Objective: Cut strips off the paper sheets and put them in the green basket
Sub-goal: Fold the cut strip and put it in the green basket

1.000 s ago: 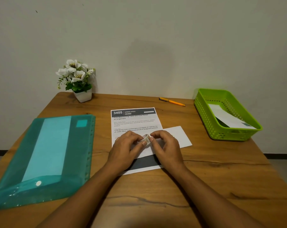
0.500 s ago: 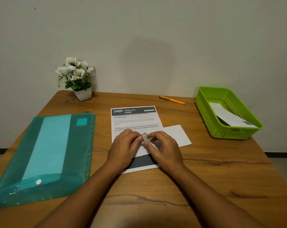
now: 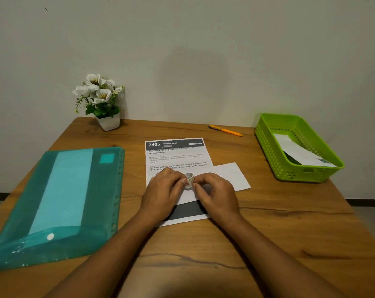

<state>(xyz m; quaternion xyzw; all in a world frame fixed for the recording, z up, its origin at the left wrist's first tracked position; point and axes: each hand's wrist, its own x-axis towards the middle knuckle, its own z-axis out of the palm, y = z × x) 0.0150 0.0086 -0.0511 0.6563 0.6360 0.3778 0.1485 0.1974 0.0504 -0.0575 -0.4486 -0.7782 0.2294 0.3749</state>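
A printed paper sheet headed "3405 DINING AREA" lies in the middle of the wooden table, with a blank white strip lying crosswise over its lower part. Above them my left hand and my right hand meet, both pinching a small roll of tape between the fingertips. The green basket stands at the right edge of the table with a paper strip lying inside it.
A teal plastic folder covers the left part of the table. A small white pot of white flowers stands at the back left against the wall. An orange pen lies at the back, left of the basket.
Both hands stay on the small roll and turn it slightly between the fingertips. Papers, basket and folder lie as before.
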